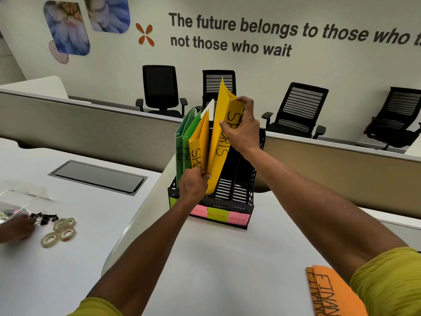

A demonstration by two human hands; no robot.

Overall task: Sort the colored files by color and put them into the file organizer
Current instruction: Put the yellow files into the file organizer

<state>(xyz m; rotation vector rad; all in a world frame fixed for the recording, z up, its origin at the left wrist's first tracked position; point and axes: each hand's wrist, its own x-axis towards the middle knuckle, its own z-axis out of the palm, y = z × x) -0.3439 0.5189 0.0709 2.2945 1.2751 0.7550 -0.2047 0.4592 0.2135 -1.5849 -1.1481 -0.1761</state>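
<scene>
A black mesh file organizer (243, 201) stands on the white desk, with pink and green labels along its front. Two green files marked HR (185, 142) stand in its left slot. A yellow SPORTS file (200, 144) stands beside them. My right hand (243, 128) grips the top of a second yellow SPORTS file (219, 151), which is tilted with its lower end inside the organizer. My left hand (193, 185) holds the lower front edge of the yellow files. Orange FINANCE files (328, 293) lie at the near right of the desk.
Tape rolls (60, 231), black binder clips (45, 217) and a clear plastic box (20, 197) lie on the left desk, where another person's hand (16, 226) rests. A cable hatch (98, 176) is set into that desk. Partition panels and black chairs stand behind.
</scene>
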